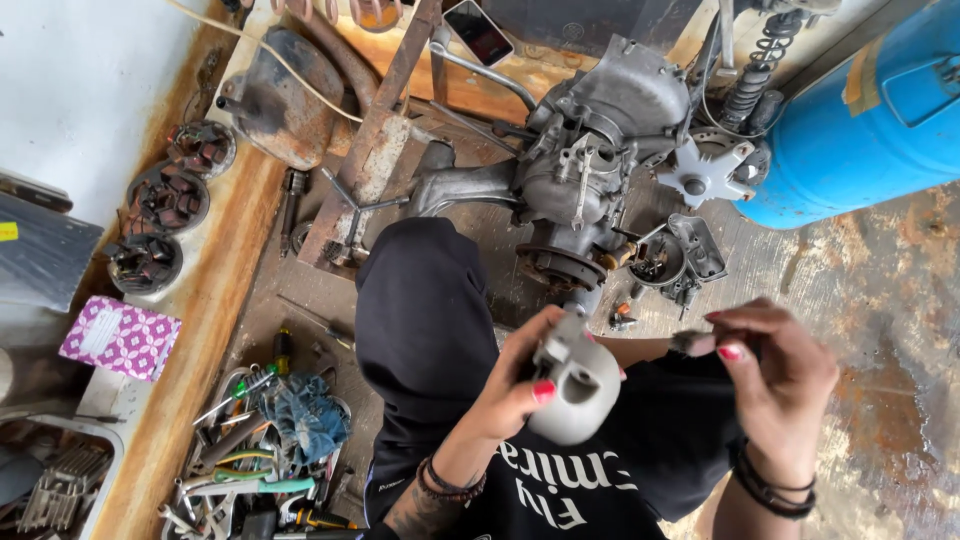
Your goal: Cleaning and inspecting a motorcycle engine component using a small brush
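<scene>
Left hand [515,385] is seen in the head view closed around a grey metal engine part [578,385], which is held up in front of the chest, above the knee in black trousers [425,320]. Its fingers are curled about the part's left side, the thumb pressed on the front face. Right hand [775,365] is raised just to the right of the part, its fingertips pinched on a small dark tool [690,342] whose blurred tip is pointed toward the part; whether the tip touches it cannot be told. Dark bracelets are worn on both wrists.

Beyond the hands, a grey engine block [590,160] is set on the worn floor [880,300], with a carburettor body [680,260] and small loose pieces lying just beside it. A blue cylinder [860,120] is seen at the upper right. At lower left, a heap of hand tools [250,460] with a blue rag [305,415] is piled near a rusty ledge [200,310], on which a patterned purple box [120,338] is placed.
</scene>
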